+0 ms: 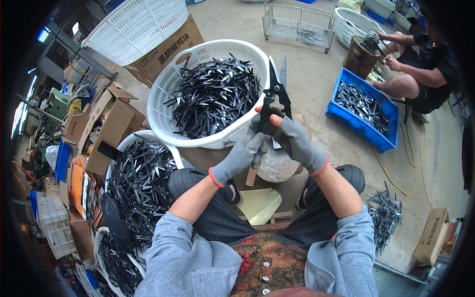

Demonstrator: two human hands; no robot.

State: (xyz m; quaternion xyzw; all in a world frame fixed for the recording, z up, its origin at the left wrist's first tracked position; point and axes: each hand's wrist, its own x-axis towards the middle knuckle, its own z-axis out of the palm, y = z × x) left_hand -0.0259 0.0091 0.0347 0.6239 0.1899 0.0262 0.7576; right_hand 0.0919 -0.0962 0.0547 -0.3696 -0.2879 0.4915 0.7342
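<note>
The gray-gloved right hand (298, 142) grips black-handled metal shears (275, 92); the gray-gloved left hand (242, 154) curls close, holding what I can't tell

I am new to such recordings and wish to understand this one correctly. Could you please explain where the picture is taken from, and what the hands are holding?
There is no machine here. A fisheye camera on the person's head looks down, so straight edges bend near the rim. The forearms from below are the wearer's own. Both hands wear grey gloves. The right hand holds black shears, blades pointing up and apart. The left hand is close beside the handles; whether it grips them too is unclear. On the floor ahead, a white basket holds many dark, pointed pieces. To the right, a blue tray holds a similar pile. Behind it sits a co-worker.
</note>
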